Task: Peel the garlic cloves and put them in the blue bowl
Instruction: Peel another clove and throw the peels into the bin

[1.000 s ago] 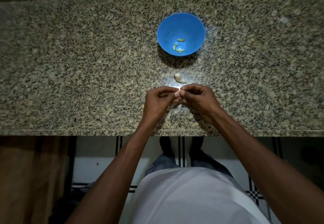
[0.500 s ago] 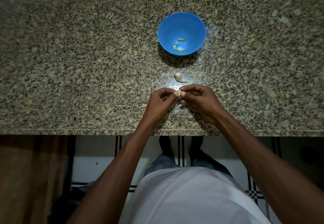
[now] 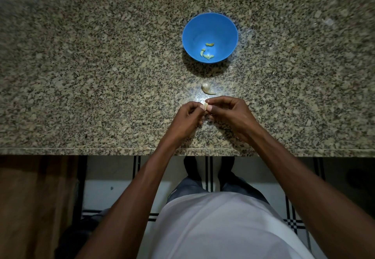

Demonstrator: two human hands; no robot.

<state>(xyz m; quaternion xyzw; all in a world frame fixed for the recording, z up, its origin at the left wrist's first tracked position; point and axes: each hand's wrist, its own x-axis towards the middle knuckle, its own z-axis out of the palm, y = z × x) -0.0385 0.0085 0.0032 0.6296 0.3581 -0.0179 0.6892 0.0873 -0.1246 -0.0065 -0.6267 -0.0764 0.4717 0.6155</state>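
Progress midway: we see three peeled cloves (image 3: pixel 207 51) in the blue bowl (image 3: pixel 228 27), one unpeeled clove (image 3: pixel 207 88) on the tabletop (image 3: pixel 81 76), left hand (image 3: pixel 185 120) and right hand (image 3: pixel 229 114) both pinching another clove (image 3: pixel 206 106).

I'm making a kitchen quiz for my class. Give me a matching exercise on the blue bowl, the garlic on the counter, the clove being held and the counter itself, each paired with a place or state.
Things:
1. round blue plastic bowl
2. pale unpeeled garlic piece
3. small whitish garlic clove
4. speckled granite counter

Places or states:
A. pinched between the fingertips of the left hand and right hand
B. lies loose between bowl and hands
C. carries everything else
D. holds a few yellowish peeled cloves

Pairs: 1-D, 2-B, 3-A, 4-C
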